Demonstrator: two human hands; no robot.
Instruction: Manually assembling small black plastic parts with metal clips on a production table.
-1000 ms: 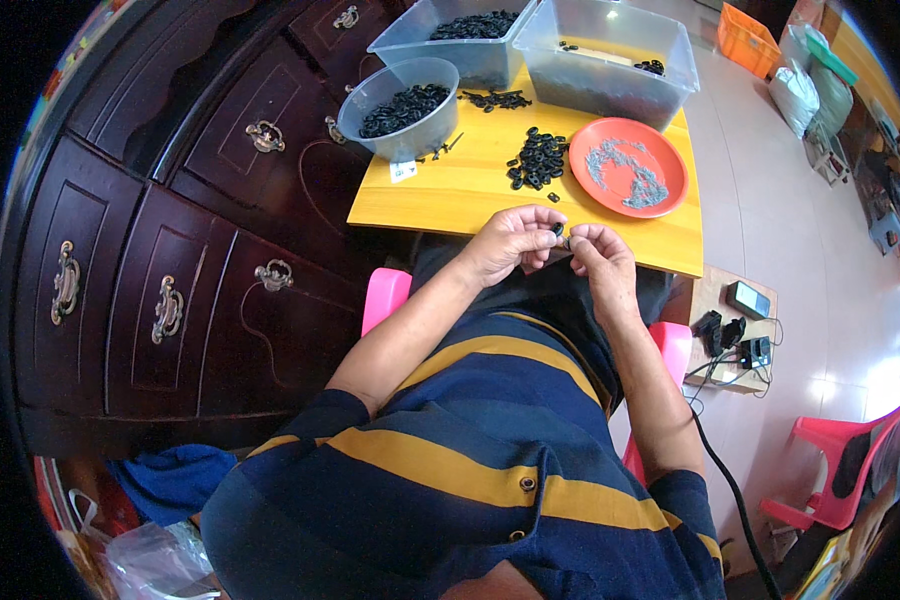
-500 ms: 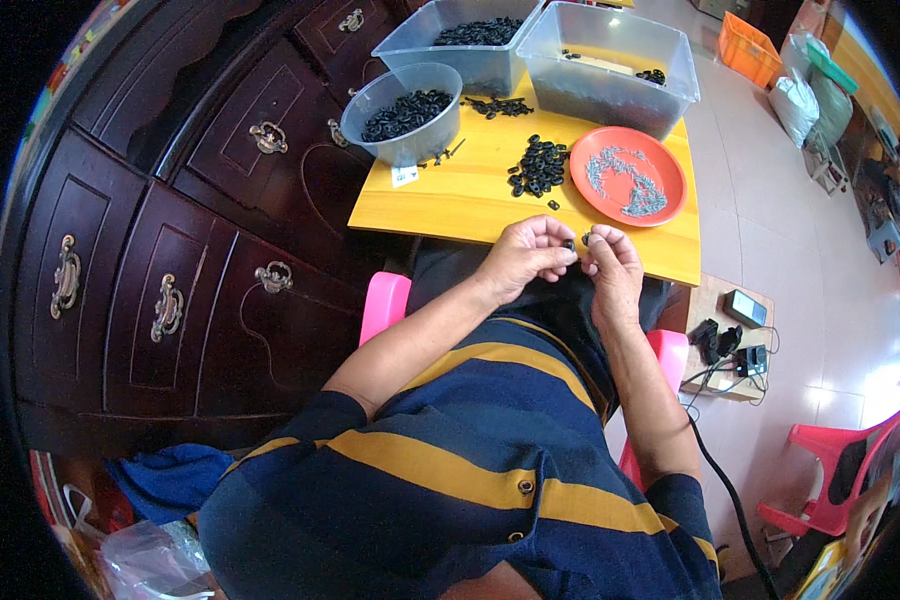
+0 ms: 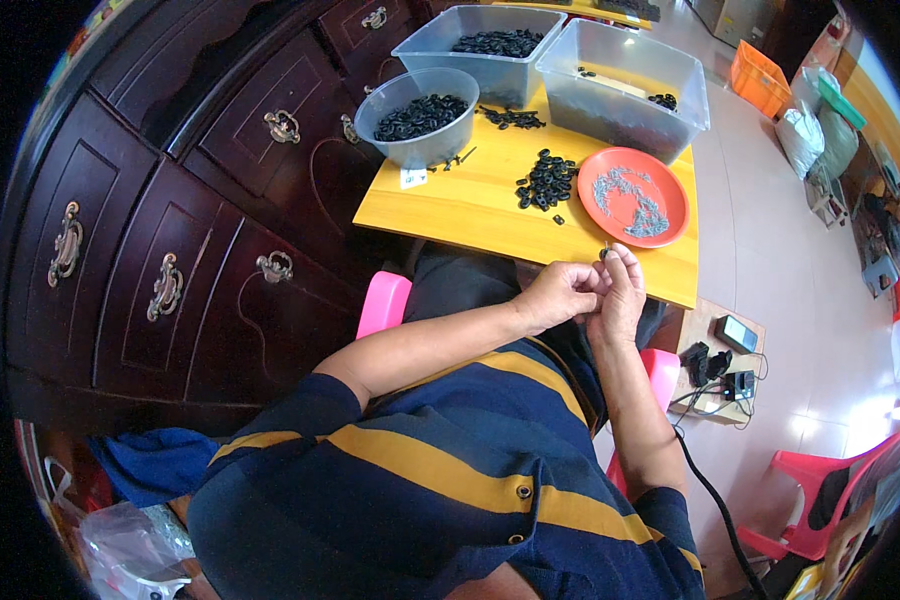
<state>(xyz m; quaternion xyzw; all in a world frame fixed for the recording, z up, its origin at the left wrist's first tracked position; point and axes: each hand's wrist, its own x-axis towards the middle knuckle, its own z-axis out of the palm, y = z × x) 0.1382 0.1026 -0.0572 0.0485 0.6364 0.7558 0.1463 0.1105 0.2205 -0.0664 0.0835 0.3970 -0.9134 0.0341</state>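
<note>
While both hands [image 3: 590, 295] pinch one small part together, three tubs [image 3: 625, 85], one red plate [image 3: 633, 197].

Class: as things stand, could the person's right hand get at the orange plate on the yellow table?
Probably yes: the right hand is at the table edge just below the orange plate, nothing lying between them, though its fingertips pinch a small part.

Table [image 3: 470, 205] before the seated person: round bowl [image 3: 417, 115] at left, two tubs [image 3: 490, 40] [image 3: 625, 85] behind, plate [image 3: 634, 196] at right, loose rings [image 3: 545, 180] between; cabinet [image 3: 170, 230] left.
</note>
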